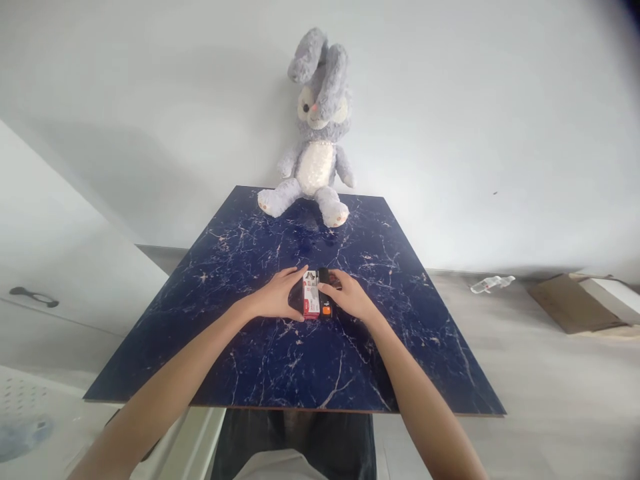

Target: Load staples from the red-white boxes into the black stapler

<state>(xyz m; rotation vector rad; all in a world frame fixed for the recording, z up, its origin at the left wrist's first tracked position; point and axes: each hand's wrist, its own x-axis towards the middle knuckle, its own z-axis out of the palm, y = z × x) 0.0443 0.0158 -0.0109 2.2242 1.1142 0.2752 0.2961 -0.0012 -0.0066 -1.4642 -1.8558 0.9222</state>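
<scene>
A small red and white printed box (311,300) lies near the middle of the dark blue marbled tabletop (295,373). My left hand (275,295) spans its left side, thumb at the near end and forefinger at the far end. Right beside the box is a black object with an orange patch (327,311); its exact kind I cannot make out. My right hand (349,295) grips this black object from the right, with the thumb over its top. The two things lie side by side, and the fingers of my right hand partly hide the black one.
A grey plush rabbit (316,163) sits at the table's far edge against the white wall. On the floor to the right are a clear plastic bottle (493,284) and a cardboard box (565,303). A white cabinet with a dark handle (34,297) stands at left.
</scene>
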